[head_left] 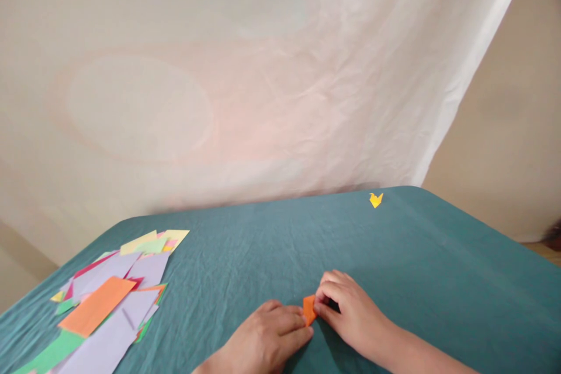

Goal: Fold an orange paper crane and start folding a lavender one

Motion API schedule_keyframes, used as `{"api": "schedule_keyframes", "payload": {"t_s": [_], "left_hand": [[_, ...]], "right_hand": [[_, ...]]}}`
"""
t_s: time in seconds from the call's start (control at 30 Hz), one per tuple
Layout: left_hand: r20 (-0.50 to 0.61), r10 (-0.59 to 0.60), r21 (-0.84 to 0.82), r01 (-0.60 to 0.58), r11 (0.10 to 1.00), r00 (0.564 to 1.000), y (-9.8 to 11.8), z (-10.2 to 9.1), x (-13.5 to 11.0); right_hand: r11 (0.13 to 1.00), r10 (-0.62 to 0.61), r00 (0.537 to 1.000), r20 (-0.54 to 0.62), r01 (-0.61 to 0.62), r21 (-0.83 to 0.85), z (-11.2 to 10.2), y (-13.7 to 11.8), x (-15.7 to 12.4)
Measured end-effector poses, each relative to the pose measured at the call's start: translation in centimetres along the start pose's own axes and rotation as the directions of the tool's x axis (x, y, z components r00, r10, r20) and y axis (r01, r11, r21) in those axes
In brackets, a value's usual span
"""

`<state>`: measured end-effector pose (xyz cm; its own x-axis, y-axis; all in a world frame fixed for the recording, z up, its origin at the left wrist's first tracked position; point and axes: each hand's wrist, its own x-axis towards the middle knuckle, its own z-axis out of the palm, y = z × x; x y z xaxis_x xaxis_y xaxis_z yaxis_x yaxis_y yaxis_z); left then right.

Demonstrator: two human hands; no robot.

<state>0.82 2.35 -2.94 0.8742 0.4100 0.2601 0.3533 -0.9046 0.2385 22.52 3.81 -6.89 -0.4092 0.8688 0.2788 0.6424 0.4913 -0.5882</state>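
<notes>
Directly between grips [272, 332] [348, 307]; paper [309, 307] (orange)

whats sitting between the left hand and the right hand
In the head view, a small piece of orange paper sits between the left hand and the right hand, with both touching it.
</notes>
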Motion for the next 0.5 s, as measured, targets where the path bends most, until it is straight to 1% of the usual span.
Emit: {"api": "schedule_keyframes", "payload": {"t_s": [0.07, 0.23, 0.3, 0.5], "left_hand": [[0.000, -0.016, -0.014, 0.016, 1.000, 1.000, 0.05, 0.07, 0.05], [-0.048, -0.034, -0.056, 0.031, 0.998, 0.998, 0.09, 0.50, 0.15], [-0.051, -0.043, -0.068, 0.040, 0.997, 0.998, 0.09, 0.59, 0.24], [-0.068, -0.107, -0.118, 0.098, 0.988, 0.992, 0.15, 0.79, 0.49]], "right_hand": [[1.000, 0.009, 1.000, -0.003, -0.009, -0.006, 0.05, -0.01, -0.01], [1.000, 0.013, 1.000, -0.006, -0.013, 0.003, 0.09, -0.05, -0.09], [1.000, 0.015, 1.000, -0.007, -0.015, 0.006, 0.09, -0.07, -0.10], [1.000, 0.020, 1.000, -0.019, -0.020, 0.007, 0.21, -0.08, -0.16]]}}
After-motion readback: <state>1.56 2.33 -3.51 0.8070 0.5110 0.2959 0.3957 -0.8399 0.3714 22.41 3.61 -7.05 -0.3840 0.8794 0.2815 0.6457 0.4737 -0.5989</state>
